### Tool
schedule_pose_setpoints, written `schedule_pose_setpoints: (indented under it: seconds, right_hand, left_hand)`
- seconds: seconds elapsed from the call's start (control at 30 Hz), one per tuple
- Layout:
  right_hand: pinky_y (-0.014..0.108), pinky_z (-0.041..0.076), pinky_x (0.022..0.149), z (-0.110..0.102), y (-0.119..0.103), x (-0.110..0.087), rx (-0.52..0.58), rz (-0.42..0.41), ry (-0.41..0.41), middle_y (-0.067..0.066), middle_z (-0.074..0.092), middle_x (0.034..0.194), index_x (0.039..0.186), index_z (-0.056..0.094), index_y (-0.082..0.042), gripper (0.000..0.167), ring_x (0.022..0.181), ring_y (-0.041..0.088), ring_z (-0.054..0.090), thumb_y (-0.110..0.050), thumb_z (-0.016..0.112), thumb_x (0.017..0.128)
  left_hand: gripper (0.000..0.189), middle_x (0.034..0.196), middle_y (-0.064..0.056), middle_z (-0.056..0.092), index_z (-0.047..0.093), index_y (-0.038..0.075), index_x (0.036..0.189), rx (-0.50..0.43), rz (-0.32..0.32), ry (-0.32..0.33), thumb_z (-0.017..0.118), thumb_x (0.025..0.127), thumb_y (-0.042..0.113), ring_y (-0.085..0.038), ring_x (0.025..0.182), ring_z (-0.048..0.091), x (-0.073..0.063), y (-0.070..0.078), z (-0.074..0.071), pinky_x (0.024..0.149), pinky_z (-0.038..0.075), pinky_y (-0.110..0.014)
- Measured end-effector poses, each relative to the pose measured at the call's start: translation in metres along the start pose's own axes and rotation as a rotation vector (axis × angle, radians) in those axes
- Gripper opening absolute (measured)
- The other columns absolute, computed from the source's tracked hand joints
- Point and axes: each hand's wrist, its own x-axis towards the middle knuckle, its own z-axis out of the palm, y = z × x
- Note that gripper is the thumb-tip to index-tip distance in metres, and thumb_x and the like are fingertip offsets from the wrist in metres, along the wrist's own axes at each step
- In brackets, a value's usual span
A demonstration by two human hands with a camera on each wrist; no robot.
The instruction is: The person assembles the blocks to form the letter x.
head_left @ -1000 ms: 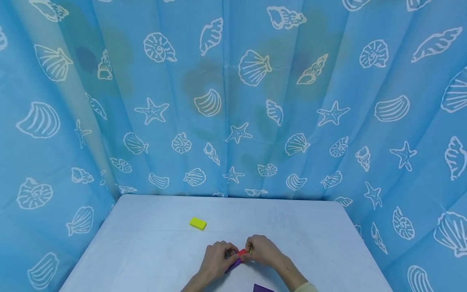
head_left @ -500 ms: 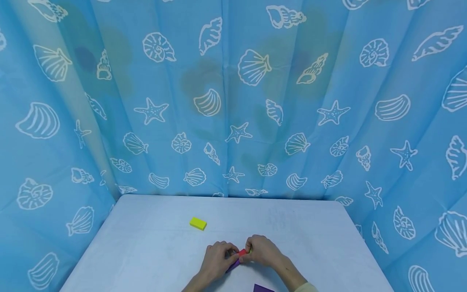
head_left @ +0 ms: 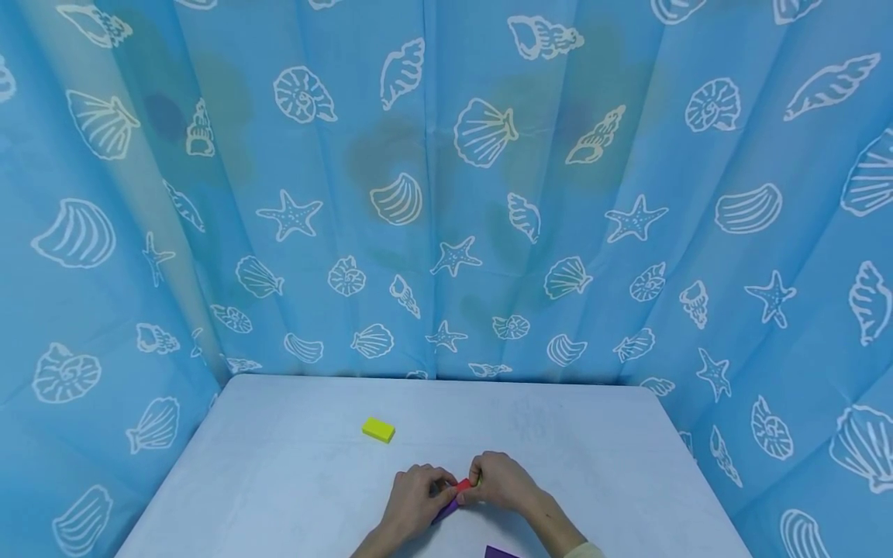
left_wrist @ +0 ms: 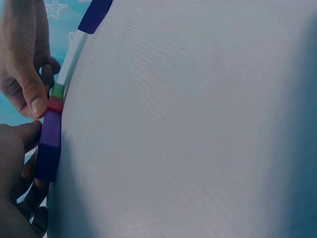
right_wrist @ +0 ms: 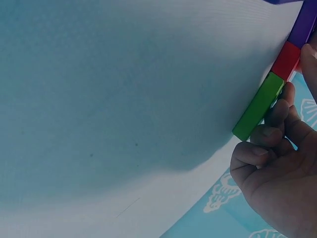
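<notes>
A purple block (left_wrist: 49, 141), a red block (right_wrist: 286, 60) and a green block (right_wrist: 260, 106) lie end to end in one row on the white table, the red one in the middle. My left hand (head_left: 415, 500) grips the purple block, thumb on the near side and fingers on the far side. With its thumb and index finger, my right hand (head_left: 508, 482) pinches the row at the red block, its other fingers curled along the green block. In the head view the right hand hides most of the green block.
A yellow block (head_left: 378, 430) lies farther back on the white table (head_left: 293, 465), left of the hands. Another purple piece (head_left: 500, 552) is cut off at the bottom edge of the head view. A blue shell-patterned curtain (head_left: 446, 194) surrounds the table.
Both hands stay in nearly the same place on the row of blocks. The head view has shifted very slightly.
</notes>
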Motion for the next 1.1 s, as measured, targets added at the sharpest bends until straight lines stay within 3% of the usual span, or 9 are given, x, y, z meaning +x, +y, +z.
schedule_pose_setpoints:
  seconds: [0.47, 0.83, 1.1]
  right_hand:
    - [0.027, 0.037, 0.060, 0.002, 0.000, 0.000, -0.002, 0.027, -0.004, -0.006, 0.057, 0.068, 0.075, 0.062, -0.021, 0.035, 0.064, 0.011, 0.050, -0.046, 0.085, 0.076]
    - [0.028, 0.037, 0.059, 0.002, -0.002, -0.001, 0.010, 0.040, 0.009, -0.006, 0.056, 0.067, 0.073, 0.061, -0.019, 0.036, 0.065, 0.011, 0.049, -0.044, 0.087, 0.074]
    - [0.027, 0.036, 0.058, 0.003, -0.002, -0.002, 0.000, 0.018, 0.020, -0.006, 0.056, 0.066, 0.072, 0.061, -0.019, 0.036, 0.063, 0.010, 0.048, -0.044, 0.087, 0.074]
  left_hand:
    - [0.013, 0.073, 0.022, 0.055, 0.076, 0.030, 0.095, 0.011, 0.026, 0.020, 0.075, 0.088, 0.041, -0.002, 0.068, 0.044, -0.002, 0.001, 0.000, 0.070, 0.032, -0.032]
    - [0.016, 0.081, 0.019, 0.060, 0.076, 0.024, 0.101, -0.101, 0.047, 0.015, 0.067, 0.096, 0.036, 0.001, 0.069, 0.050, 0.001, -0.005, -0.007, 0.063, 0.040, -0.023]
    - [0.015, 0.084, 0.017, 0.060, 0.075, 0.025, 0.104, -0.059, -0.040, 0.058, 0.069, 0.095, 0.035, -0.001, 0.072, 0.049, 0.005, -0.015, -0.016, 0.065, 0.041, -0.024]
